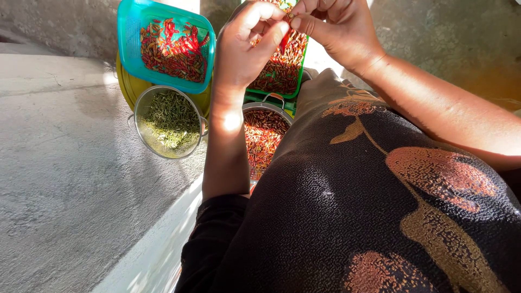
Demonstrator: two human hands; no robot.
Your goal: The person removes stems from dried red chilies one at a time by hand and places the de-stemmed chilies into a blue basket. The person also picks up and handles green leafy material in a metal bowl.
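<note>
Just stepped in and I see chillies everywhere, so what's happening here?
A seated person holds one red chilli between both hands, left hand and right hand, fingers pinching at its stem end. Below sit a teal basket of red chillies, a green tray with more, a metal pot of chillies, and a metal colander holding green stems.
</note>
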